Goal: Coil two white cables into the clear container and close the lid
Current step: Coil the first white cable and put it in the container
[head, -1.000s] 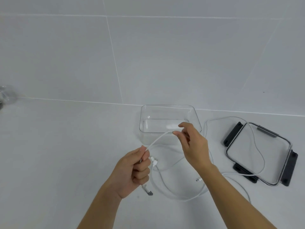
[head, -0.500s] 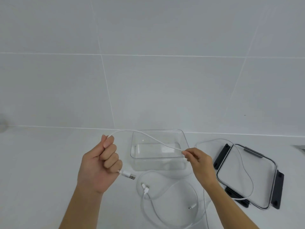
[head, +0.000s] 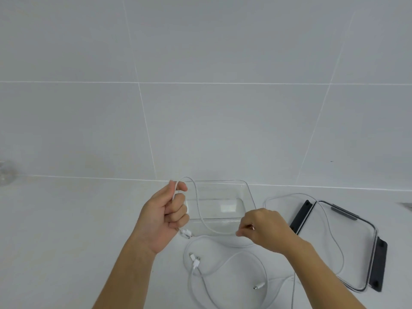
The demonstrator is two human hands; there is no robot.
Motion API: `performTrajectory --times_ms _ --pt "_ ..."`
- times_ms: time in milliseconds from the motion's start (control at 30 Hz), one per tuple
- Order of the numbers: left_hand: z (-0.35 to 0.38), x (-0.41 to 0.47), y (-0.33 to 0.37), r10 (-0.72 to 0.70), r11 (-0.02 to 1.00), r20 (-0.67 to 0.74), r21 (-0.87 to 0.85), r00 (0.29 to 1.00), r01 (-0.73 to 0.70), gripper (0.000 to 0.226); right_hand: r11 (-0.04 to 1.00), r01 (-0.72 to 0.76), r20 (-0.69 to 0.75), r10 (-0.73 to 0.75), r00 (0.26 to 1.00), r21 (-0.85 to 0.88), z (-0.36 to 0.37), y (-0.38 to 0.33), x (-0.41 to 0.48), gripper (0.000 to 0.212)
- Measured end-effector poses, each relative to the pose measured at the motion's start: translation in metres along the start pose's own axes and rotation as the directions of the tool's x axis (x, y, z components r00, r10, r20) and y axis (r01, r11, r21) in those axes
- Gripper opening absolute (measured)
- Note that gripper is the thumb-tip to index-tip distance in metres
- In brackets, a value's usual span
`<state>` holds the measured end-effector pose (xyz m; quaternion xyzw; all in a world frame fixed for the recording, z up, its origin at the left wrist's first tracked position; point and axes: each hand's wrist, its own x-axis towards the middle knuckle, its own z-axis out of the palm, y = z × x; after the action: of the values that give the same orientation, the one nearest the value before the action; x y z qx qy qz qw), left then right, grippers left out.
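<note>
My left hand (head: 166,216) grips one end of a white cable (head: 198,208); its USB plug (head: 186,233) hangs out below my fist. That cable arcs over my fingers and sags in front of the clear container (head: 246,192) to my right hand (head: 264,229), which pinches it. From there it runs on over the clear lid with black clasps (head: 356,248) at the right. A second white cable (head: 225,266) lies looped on the counter just in front of the container, both plugs showing.
The white counter meets a white tiled wall right behind the container. A blurred clear object (head: 6,172) stands at the far left edge. A small grey item (head: 406,206) shows at the right edge.
My right hand has come left and nearer along the cable, so the stretched span now sags as a loop. My left hand has shifted right toward the container.
</note>
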<state>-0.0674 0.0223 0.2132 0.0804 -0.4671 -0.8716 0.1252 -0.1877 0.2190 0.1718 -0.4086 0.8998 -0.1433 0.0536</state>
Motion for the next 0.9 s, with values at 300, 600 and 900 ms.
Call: performTrajectory --times_ms 300,600,900 --pt "0.012 0.002 -0.015 -0.092 0.980 0.043 0.182 0.995 0.082 0.031 0.966 0.205 0.108 -0.223 0.969 0.157 -0.037 -0.028 -0.007 0.021" --pt "0.022 0.002 -0.036 -0.189 0.863 0.029 0.482 0.982 0.152 0.032 0.913 0.375 -0.096 -0.364 0.927 0.162 -0.045 -0.040 -0.008 0.014" --pt "0.025 -0.004 -0.041 -0.257 0.836 0.064 0.516 0.964 0.189 0.028 0.908 0.313 -0.454 -0.163 0.876 0.278 -0.045 -0.032 0.001 0.023"
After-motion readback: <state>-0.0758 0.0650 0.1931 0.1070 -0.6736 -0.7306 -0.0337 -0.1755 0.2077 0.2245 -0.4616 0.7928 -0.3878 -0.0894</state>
